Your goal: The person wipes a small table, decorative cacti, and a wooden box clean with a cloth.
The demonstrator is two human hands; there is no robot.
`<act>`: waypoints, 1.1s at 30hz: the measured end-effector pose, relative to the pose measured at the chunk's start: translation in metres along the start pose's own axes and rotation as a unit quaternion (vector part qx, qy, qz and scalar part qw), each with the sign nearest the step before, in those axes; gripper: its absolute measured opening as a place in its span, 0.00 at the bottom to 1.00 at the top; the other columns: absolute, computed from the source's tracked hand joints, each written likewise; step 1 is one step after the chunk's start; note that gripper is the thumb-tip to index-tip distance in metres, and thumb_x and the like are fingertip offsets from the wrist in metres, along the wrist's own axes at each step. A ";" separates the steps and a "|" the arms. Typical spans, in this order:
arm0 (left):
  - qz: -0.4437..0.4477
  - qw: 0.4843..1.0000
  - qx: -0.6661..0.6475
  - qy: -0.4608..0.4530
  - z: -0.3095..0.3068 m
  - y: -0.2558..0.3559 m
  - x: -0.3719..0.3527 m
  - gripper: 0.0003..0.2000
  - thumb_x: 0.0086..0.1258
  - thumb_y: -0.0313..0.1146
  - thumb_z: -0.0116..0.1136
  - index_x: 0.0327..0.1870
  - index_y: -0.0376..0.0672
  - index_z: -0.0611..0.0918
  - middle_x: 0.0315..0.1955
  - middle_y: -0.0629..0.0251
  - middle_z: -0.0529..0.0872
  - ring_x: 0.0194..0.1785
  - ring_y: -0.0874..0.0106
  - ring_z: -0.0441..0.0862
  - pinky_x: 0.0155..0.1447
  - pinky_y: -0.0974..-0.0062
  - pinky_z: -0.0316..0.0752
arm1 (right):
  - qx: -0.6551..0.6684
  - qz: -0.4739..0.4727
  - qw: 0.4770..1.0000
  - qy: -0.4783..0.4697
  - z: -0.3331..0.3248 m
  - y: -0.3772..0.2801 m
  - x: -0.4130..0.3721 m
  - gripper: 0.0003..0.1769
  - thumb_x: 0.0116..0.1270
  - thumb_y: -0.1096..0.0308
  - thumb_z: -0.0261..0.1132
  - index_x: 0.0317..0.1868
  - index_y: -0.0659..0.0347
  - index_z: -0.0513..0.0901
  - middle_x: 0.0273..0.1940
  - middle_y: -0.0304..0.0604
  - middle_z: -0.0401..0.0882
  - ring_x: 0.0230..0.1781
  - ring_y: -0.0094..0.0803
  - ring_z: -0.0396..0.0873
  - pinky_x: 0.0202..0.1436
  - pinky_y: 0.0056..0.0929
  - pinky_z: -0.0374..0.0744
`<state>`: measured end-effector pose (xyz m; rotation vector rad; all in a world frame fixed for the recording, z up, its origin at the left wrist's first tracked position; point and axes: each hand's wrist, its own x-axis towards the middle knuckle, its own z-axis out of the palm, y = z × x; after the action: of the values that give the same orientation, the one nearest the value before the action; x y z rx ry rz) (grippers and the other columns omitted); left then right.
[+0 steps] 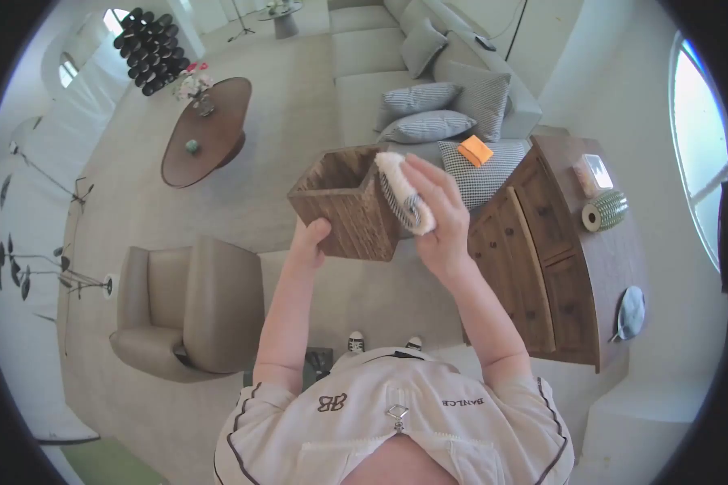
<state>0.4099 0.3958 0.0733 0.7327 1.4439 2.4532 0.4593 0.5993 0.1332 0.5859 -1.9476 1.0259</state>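
Observation:
A brown wooden box (352, 222), open at the top, is held up in front of my chest. My left hand (309, 241) grips its near left side, with the thumb on the front face and the other fingers hidden behind it. Against the box's right side, my right hand (441, 214) presses a folded white cloth (404, 194) with a dark striped part. The right fingers lie bent over the cloth and hold it. The inside of the box shows only in part.
To the right stands a wooden dresser (534, 250) bearing a green ribbed vase (605, 212) and a round mirror (629, 314). An orange cloth (475, 151) lies on a cushion of the grey sofa (368, 52). A beige armchair (190, 303) and an oval coffee table (210, 133) are left.

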 end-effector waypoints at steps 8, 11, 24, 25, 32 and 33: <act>-0.001 0.993 0.014 0.115 0.021 0.004 -0.031 0.41 0.54 0.63 0.64 0.63 0.43 0.69 0.59 0.61 0.75 0.62 0.62 0.72 0.59 0.57 0.74 | 0.042 -0.121 0.990 -0.063 -0.019 0.000 -0.054 0.26 0.76 0.53 0.44 0.55 0.66 0.77 0.55 0.61 0.72 0.51 0.50 0.75 0.50 0.41 0.77; -0.028 0.984 0.019 0.178 0.023 0.002 -0.046 0.44 0.49 0.64 0.67 0.64 0.44 0.68 0.59 0.60 0.74 0.62 0.61 0.72 0.59 0.54 0.74 | 0.066 -0.050 0.989 -0.125 -0.037 0.010 -0.070 0.30 0.73 0.46 0.46 0.56 0.65 0.78 0.54 0.58 0.74 0.51 0.48 0.76 0.52 0.40 0.77; -0.001 0.985 0.051 0.162 0.061 0.007 -0.042 0.40 0.55 0.57 0.67 0.64 0.46 0.64 0.55 0.62 0.75 0.59 0.64 0.74 0.58 0.62 0.73 | 0.058 -0.058 0.996 -0.035 -0.023 -0.023 -0.071 0.28 0.76 0.55 0.43 0.64 0.68 0.70 0.63 0.60 0.66 0.61 0.49 0.69 0.60 0.40 0.70; -0.010 0.981 0.064 0.181 0.062 0.012 -0.043 0.40 0.56 0.57 0.67 0.65 0.46 0.64 0.56 0.61 0.75 0.59 0.64 0.73 0.59 0.62 0.72 | 0.052 -0.064 0.996 -0.034 -0.023 -0.023 -0.076 0.27 0.76 0.54 0.43 0.62 0.67 0.72 0.60 0.59 0.69 0.57 0.49 0.71 0.57 0.39 0.71; -0.025 0.965 0.148 0.213 0.051 0.026 -0.036 0.51 0.48 0.51 0.74 0.72 0.49 0.55 0.62 0.62 0.70 0.62 0.66 0.70 0.63 0.66 0.69 | -0.014 -0.064 0.995 0.069 -0.011 -0.038 -0.047 0.24 0.75 0.56 0.48 0.56 0.67 0.78 0.56 0.57 0.73 0.52 0.45 0.75 0.53 0.36 0.75; -0.027 0.965 0.155 0.210 0.050 0.025 -0.034 0.52 0.47 0.50 0.74 0.73 0.49 0.53 0.62 0.62 0.69 0.62 0.67 0.70 0.63 0.67 0.69 | -0.026 -0.070 0.994 0.082 -0.005 -0.040 -0.042 0.22 0.75 0.58 0.49 0.56 0.67 0.78 0.56 0.57 0.73 0.52 0.45 0.74 0.54 0.35 0.75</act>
<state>0.4664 0.4075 0.1037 0.2157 2.0005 2.4684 0.5121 0.5820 0.1166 0.5819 -1.7590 0.9042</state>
